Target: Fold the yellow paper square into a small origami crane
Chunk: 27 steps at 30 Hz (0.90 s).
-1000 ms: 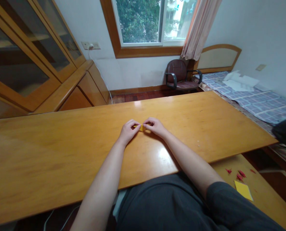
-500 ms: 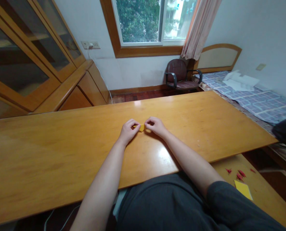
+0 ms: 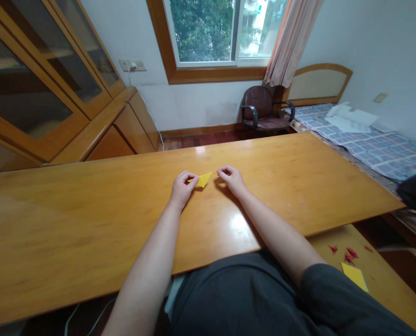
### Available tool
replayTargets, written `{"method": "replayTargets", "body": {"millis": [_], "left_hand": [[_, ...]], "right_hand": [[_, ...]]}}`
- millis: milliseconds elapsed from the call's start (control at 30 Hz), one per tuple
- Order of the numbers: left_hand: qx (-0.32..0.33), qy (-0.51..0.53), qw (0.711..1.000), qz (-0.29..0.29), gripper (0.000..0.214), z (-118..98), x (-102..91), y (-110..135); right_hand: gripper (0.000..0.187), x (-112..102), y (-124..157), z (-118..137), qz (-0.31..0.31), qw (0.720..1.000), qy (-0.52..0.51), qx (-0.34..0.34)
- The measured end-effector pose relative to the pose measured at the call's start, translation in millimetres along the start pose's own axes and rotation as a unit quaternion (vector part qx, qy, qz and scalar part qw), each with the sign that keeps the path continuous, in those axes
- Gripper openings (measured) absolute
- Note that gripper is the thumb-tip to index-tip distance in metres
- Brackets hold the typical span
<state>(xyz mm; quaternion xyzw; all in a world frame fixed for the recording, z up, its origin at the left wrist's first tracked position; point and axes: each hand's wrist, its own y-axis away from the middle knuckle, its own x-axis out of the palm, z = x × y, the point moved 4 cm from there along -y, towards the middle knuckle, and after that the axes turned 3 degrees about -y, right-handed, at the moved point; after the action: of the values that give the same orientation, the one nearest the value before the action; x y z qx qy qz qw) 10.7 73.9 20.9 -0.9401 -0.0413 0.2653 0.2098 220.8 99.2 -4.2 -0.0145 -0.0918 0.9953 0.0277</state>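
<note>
A small folded piece of yellow paper with pointed corners is held a little over the wooden table. My left hand pinches its left corner between thumb and fingers, so that corner is partly hidden. Just right of the paper's far-right tip is my right hand, a small gap apart from it. Its fingers are curled with the thumb and fingertips close together, and nothing shows between them.
The wooden table spans the view. On a lower surface at right lie several small red folded-paper pieces and a yellow paper stack. A brown chair, a bed and a cabinet stand beyond.
My right hand has let go of the yellow paper and moved slightly right and away. My left hand has shifted a little left with the paper, which now shows more of its surface.
</note>
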Motion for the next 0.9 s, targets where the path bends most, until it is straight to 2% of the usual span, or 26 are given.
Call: {"method": "replayTargets", "body": {"millis": [67, 167, 333, 500, 633, 900], "left_hand": [[0.003, 0.003, 1.0, 0.004, 0.016, 0.8, 0.7, -0.1], [0.019, 0.006, 1.0, 0.015, 0.016, 2.4, 2.8, 0.0], [0.034, 0.003, 0.998, 0.043, 0.015, 2.8, 8.0, 0.9], [0.042, 0.002, 0.996, 0.078, 0.015, -2.1, 12.9, 2.4], [0.056, -0.01, 0.995, 0.081, 0.015, -6.0, 13.2, 2.8], [0.058, -0.013, 0.995, 0.083, 0.016, -4.7, 13.6, 2.4]], "right_hand": [[0.027, 3.3, 2.2, 3.2, 0.024, 1.0, -0.01, -0.007], [0.033, 12.0, 7.4, 8.7, 0.098, 0.995, -0.019, -0.011], [0.023, 17.4, 12.2, 16.4, 0.146, 0.982, 0.088, -0.077], [0.019, 18.8, 13.5, 18.8, 0.172, 0.97, 0.13, -0.114], [0.019, 20.5, 15.2, 19.8, 0.187, 0.964, 0.149, -0.12], [0.022, 16.3, 14.4, 21.8, 0.158, 0.975, 0.106, -0.113]]}}
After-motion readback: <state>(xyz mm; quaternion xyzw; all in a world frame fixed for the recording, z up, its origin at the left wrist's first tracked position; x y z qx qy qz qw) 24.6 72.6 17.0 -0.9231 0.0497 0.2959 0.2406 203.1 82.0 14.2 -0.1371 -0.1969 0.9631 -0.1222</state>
